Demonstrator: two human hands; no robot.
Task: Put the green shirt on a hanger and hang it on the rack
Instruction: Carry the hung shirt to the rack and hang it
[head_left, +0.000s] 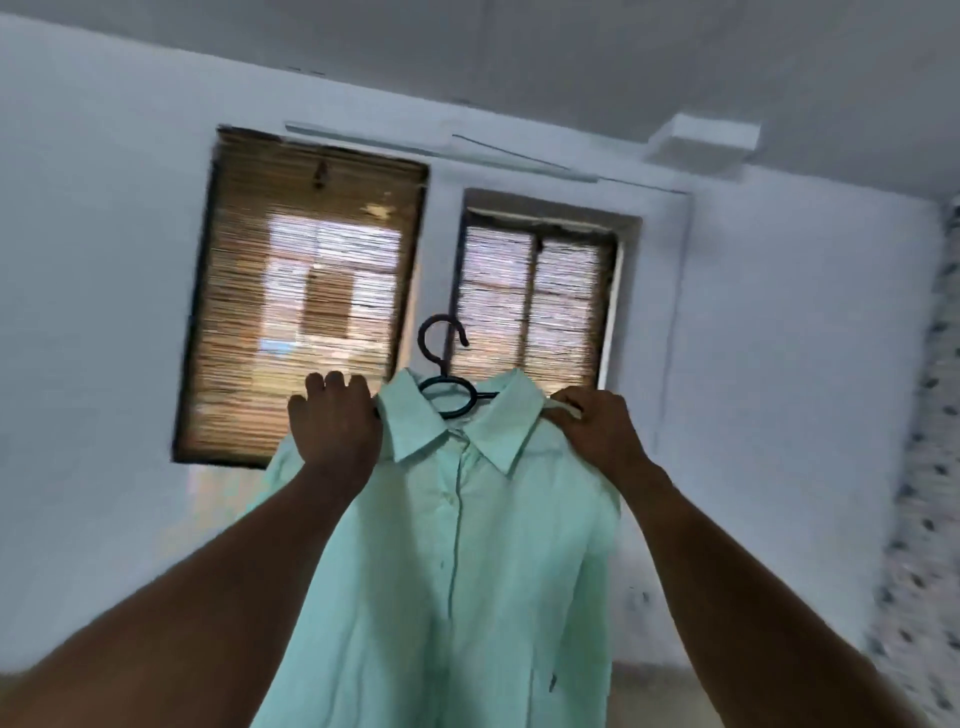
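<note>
Two hands (335, 423) (597, 431) — one shirt (457, 545), one hanger (442, 358)

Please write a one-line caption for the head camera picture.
Left hand and right hand hold a green shirt on a dark hanger before a pale wall.

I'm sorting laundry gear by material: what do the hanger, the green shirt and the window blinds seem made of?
Hanger: likely plastic, dark and smooth, moulded as a thin round hook and loop; coated metal is possible. Green shirt: light woven fabric, probably cotton or a blend, matte, softly creased. Blinds: seemingly bamboo or reed slats, letting light through.

Head view, angled up, close
</note>
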